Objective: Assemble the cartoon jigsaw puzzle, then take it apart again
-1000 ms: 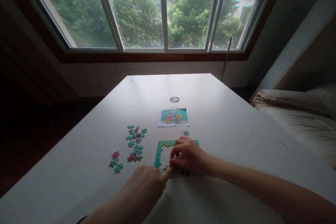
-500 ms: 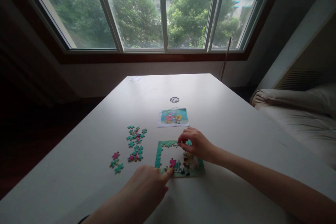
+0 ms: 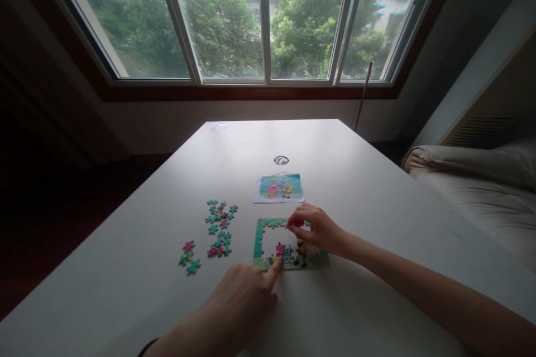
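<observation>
A partly assembled jigsaw puzzle [image 3: 258, 242] lies on the white table, its border joined around an open middle with a cartoon figure at right. My left hand [image 3: 247, 290] rests at its near edge, index finger stretched out and touching the bottom row beside a pink piece [image 3: 280, 249]; the other fingers are curled. Over the upper right of the puzzle, my right hand [image 3: 316, 227] pinches thumb and index finger together. Whatever lies between those fingertips is too small to make out. This hand covers part of the border and the cartoon figure.
Loose jigsaw pieces [image 3: 220, 245] lie left of the puzzle, with a smaller cluster [image 3: 190, 259] nearer me. Beyond the puzzle lies a printed cartoon picture [image 3: 280, 186]. A round black-and-white mark [image 3: 281, 160] and a clear plastic item [image 3: 217, 127] are farther back on the table [image 3: 355, 189].
The puzzle has slid slightly away from me, toward the printed picture, with my left index finger on it. My right hand keeps its pinch nearly in place. The view has shifted a little.
</observation>
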Tool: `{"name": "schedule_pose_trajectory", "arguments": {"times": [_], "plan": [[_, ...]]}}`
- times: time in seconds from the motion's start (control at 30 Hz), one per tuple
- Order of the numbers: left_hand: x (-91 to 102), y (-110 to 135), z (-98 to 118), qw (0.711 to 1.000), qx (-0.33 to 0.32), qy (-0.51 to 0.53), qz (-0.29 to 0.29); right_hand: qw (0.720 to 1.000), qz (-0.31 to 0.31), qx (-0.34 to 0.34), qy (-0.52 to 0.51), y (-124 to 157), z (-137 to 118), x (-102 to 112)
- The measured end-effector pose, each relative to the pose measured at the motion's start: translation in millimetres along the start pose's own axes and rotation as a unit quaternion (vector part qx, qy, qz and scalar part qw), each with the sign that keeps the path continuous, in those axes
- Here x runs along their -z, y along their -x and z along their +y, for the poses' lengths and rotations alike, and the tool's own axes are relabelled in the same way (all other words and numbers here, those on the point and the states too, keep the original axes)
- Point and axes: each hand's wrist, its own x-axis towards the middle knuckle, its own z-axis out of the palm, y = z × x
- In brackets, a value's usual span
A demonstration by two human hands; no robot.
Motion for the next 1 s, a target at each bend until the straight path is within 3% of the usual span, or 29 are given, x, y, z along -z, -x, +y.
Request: {"name": "schedule_pose_trajectory", "arguments": {"times": [0.13, 0.27, 0.37, 0.5, 0.6, 1.0], "plan": [[-6.4, 1, -1, 1.0, -0.007, 0.004, 0.023, 0.992, -0.044, 0.109, 0.037, 7, -3, -7], [-5.9, 3, -15, 0.998, 0.0, 0.015, 0.054, 0.985, -0.082, 0.135, 0.073, 10, -5, -8], [3.4, 3, -44, 0.997, 0.013, 0.02, 0.072, 0.986, -0.073, 0.131, 0.072, 10, -3, -8], [15.6, 3, -96, 0.996, 0.059, -0.012, 0.064, 0.988, 0.002, 0.137, 0.065, 7, 1, -8], [17.2, 1, -121, 0.995, 0.08, -0.018, 0.053, 0.987, 0.037, 0.144, 0.054, 6, 3, -6], [11.8, -7, -130, 0.996, 0.077, 0.005, 0.051, 0.987, 0.04, 0.142, 0.061, 7, 8, -8]]}}
